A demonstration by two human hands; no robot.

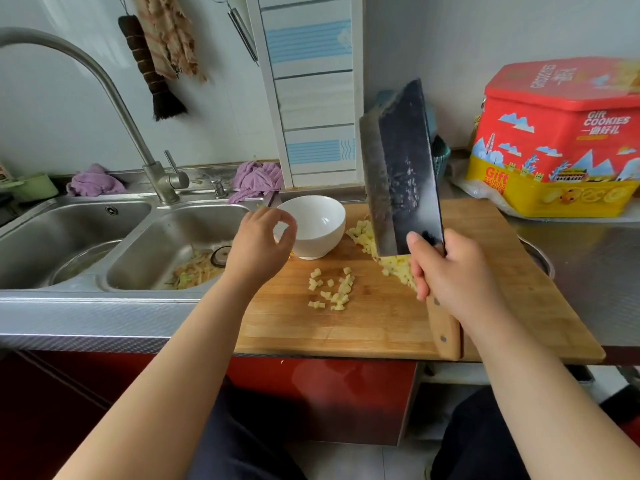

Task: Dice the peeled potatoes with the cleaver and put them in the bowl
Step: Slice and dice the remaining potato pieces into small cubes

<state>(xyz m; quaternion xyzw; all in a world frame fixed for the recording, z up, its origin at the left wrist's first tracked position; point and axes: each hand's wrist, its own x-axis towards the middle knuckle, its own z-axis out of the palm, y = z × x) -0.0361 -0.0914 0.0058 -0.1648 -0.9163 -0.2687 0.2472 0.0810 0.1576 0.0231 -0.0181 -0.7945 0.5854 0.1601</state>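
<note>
Step in hand, as judged: dicing done, transfer to bowl under way. The cleaver (403, 174) is gripped at its wooden handle by the right hand (450, 271) and held raised, blade tilted up over the cutting board (381, 320). The left hand (261, 242) is loosely curled at the white bowl (313, 226); whether it holds anything cannot be told. Potato dice (330, 289) lie mid-board; a larger heap (367, 237) lies beside the bowl, behind the blade. Next move likely calls for scooping dice onto the blade.
</note>
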